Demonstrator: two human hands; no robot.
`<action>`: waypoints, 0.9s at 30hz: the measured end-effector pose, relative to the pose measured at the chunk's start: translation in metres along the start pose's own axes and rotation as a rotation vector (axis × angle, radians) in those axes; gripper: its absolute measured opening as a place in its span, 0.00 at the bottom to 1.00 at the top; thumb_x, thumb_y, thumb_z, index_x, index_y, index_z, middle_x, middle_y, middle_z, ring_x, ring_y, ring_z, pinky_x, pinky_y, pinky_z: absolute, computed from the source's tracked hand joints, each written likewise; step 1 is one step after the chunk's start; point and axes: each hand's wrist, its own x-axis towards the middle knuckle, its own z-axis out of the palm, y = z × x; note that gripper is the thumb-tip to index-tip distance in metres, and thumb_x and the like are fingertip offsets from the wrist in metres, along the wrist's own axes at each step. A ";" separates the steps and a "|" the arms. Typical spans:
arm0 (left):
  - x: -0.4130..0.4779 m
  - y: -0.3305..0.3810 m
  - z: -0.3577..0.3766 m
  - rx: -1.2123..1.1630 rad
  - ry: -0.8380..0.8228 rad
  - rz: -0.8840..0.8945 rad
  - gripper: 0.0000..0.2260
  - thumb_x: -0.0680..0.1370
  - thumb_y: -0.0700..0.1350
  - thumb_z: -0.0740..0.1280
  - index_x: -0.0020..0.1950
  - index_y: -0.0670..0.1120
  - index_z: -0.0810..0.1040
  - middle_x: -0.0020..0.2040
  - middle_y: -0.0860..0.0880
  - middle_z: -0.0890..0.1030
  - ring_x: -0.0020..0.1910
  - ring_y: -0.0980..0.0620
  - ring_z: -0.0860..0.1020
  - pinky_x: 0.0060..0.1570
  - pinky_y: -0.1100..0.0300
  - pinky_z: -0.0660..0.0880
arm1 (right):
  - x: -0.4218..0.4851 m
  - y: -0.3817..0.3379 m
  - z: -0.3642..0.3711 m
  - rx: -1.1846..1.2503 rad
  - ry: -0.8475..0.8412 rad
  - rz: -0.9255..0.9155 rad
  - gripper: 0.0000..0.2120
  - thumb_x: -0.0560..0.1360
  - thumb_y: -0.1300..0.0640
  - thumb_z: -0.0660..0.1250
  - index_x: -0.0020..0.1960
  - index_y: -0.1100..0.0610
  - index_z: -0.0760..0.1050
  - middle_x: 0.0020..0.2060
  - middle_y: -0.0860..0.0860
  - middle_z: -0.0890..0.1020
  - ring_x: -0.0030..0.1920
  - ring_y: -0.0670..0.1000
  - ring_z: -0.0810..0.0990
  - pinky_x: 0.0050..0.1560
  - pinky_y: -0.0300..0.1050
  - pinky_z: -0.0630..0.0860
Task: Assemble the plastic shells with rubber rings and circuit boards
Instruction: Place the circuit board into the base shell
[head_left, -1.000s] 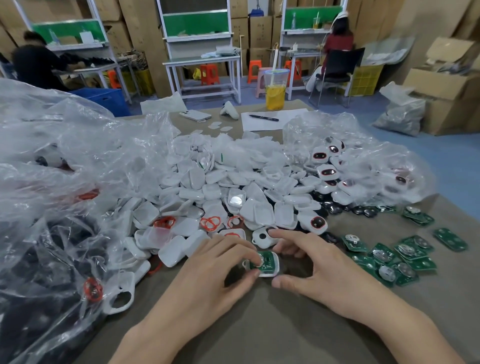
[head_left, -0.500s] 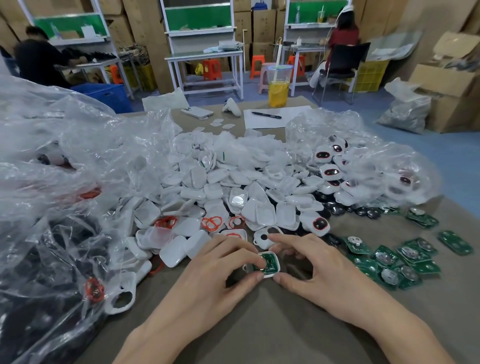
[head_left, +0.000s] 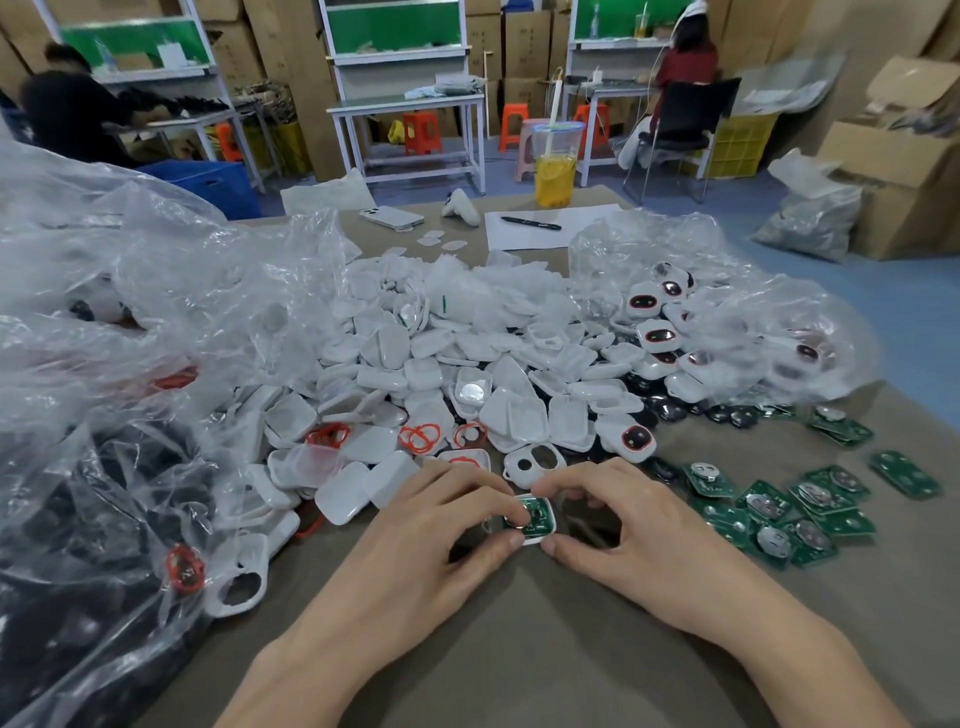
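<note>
No legible text, label, brand or number is found. A faint mark on the pen (head_left: 531, 223) and any print on the green circuit boards (head_left: 905, 474) are too small and blurred to be read.

Assembly workshop: steel workbenches (head_left: 405, 101), stacked cartons (head_left: 519, 47), plastic stools (head_left: 422, 132), white shells (head_left: 415, 364) heaped across table (head_left: 519, 649).
</note>
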 end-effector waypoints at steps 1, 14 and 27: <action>0.000 0.000 0.000 0.001 -0.001 0.000 0.05 0.81 0.54 0.67 0.56 0.58 0.80 0.57 0.64 0.77 0.60 0.61 0.72 0.59 0.63 0.70 | 0.000 0.000 0.000 -0.010 -0.004 -0.014 0.15 0.72 0.48 0.75 0.55 0.34 0.76 0.55 0.28 0.74 0.61 0.37 0.72 0.56 0.26 0.65; -0.003 -0.001 -0.002 0.002 0.061 -0.115 0.09 0.84 0.52 0.61 0.61 0.56 0.78 0.58 0.64 0.76 0.62 0.62 0.72 0.60 0.65 0.69 | 0.001 0.002 0.001 -0.014 -0.002 -0.043 0.08 0.72 0.46 0.74 0.49 0.38 0.79 0.57 0.27 0.76 0.62 0.40 0.72 0.58 0.25 0.63; -0.004 0.003 -0.005 0.044 0.030 -0.047 0.15 0.79 0.37 0.66 0.53 0.57 0.82 0.55 0.62 0.77 0.57 0.60 0.73 0.51 0.72 0.66 | 0.000 0.001 0.001 -0.033 -0.019 -0.082 0.14 0.74 0.49 0.73 0.55 0.33 0.78 0.58 0.30 0.77 0.61 0.42 0.73 0.59 0.30 0.66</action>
